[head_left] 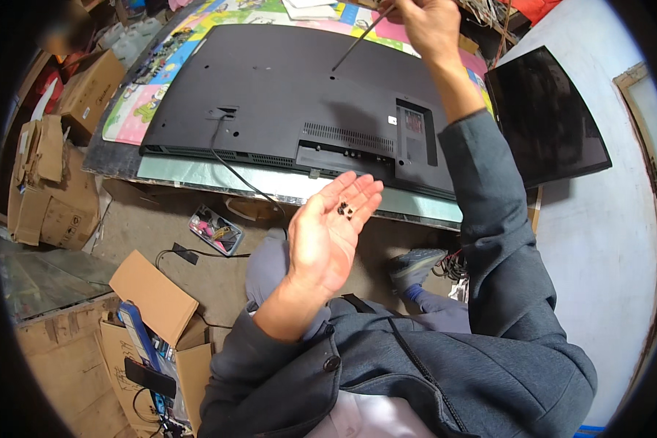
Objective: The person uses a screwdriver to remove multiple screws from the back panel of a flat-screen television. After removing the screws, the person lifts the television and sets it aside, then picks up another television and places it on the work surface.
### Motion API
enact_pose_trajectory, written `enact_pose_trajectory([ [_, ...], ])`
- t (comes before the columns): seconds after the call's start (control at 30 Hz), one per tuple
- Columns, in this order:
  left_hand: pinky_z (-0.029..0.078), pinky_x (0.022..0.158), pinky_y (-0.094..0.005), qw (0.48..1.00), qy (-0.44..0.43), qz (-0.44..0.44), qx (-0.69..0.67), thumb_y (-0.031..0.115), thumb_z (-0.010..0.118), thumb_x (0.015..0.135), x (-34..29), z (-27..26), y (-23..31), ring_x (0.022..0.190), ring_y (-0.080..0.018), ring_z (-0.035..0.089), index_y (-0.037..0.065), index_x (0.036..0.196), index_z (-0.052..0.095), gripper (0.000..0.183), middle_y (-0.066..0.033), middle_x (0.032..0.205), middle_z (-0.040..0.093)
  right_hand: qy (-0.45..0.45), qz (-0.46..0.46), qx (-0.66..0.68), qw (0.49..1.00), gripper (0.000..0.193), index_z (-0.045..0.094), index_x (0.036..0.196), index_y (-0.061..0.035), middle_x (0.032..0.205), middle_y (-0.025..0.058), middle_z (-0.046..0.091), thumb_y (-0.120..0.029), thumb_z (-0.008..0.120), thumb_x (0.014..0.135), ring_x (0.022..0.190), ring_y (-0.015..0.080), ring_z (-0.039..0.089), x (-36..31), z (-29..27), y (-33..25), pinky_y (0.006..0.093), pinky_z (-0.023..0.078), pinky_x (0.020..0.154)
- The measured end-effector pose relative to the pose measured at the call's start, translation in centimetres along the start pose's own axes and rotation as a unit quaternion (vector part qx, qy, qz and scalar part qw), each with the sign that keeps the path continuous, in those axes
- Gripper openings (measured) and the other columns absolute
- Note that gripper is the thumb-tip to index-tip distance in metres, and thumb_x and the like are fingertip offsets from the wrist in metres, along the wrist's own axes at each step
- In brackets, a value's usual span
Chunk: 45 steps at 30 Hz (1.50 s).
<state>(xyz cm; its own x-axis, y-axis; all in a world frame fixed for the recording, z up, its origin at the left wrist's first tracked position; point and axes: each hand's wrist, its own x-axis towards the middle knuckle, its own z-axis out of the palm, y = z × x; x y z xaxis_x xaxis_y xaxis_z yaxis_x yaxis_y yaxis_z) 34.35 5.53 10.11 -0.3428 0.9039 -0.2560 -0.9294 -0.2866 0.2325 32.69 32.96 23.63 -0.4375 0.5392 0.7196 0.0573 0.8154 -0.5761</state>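
Note:
A large black flat television (270, 87) lies with its back panel facing up on the table. My right hand (429, 25) is closed round the upper end of a long, thin screwdriver (361, 39). The screwdriver slants down to the left, and its tip meets a screw hole in the back panel. My left hand (332, 230) is held palm up in front of the television's near edge, its fingers stretched out. Several small dark screws (344, 210) lie loose on its fingers. The handle of the screwdriver is mostly hidden by my right hand and the frame edge.
A colourful printed mat (135, 117) covers the table under the television. A black cable (230, 168) runs from the panel over the near edge. Another dark screen (547, 117) leans at the right. Cardboard boxes (58, 197) stand at the left, and a tray of parts (215, 230) sits on the floor.

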Motion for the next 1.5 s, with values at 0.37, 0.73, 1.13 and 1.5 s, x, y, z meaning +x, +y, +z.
enact_pose_trajectory([
  [0.37,0.048,0.109,-0.0426,0.997,-0.051,0.005,0.061,-0.004,0.041,0.094,-0.2,0.5,0.2,0.121,-0.0396,0.057,-0.017,0.130,0.042,0.039,-0.0324,0.128,0.054,-0.027,-0.085,0.148,0.985,0.012,0.062,0.104,0.0016,0.095,0.0151,0.071,-0.008,0.058,0.099,0.086,0.0265,0.073,-7.8,-11.8,-5.5,0.0348,0.062,0.078],
  [0.73,0.058,0.088,-0.0337,0.993,-0.071,0.000,0.096,0.016,0.045,0.105,0.0,0.0,-0.1,0.097,-0.0234,0.067,-0.006,0.118,0.055,0.028,-0.0169,0.109,0.065,0.030,-0.042,0.255,0.965,0.015,0.064,0.102,0.0032,0.090,0.0180,0.071,-0.011,0.059,0.099,0.082,0.0278,0.074,-12.9,-16.7,-8.5,0.0347,0.064,0.070],
  [1.13,0.043,0.053,-0.0259,0.994,-0.039,-0.014,0.105,0.032,0.053,0.103,-0.2,-0.5,0.4,0.060,-0.0123,0.051,0.002,0.106,0.057,0.030,-0.0039,0.077,0.058,0.003,-0.016,0.259,0.966,0.013,0.063,0.102,0.0016,0.088,0.0171,0.072,-0.011,0.059,0.098,0.079,0.0282,0.074,-14.7,-16.0,-8.8,0.0357,0.064,0.067],
  [1.5,0.050,0.063,-0.0255,0.994,-0.041,0.016,0.099,0.024,0.060,0.100,-0.2,-0.4,0.4,0.071,-0.0119,0.057,-0.001,0.112,0.061,0.028,-0.0052,0.086,0.062,0.011,-0.002,0.248,0.969,0.013,0.063,0.101,0.0007,0.086,0.0167,0.072,-0.012,0.062,0.097,0.078,0.0281,0.074,-15.1,-15.4,-8.8,0.0359,0.064,0.065],
])
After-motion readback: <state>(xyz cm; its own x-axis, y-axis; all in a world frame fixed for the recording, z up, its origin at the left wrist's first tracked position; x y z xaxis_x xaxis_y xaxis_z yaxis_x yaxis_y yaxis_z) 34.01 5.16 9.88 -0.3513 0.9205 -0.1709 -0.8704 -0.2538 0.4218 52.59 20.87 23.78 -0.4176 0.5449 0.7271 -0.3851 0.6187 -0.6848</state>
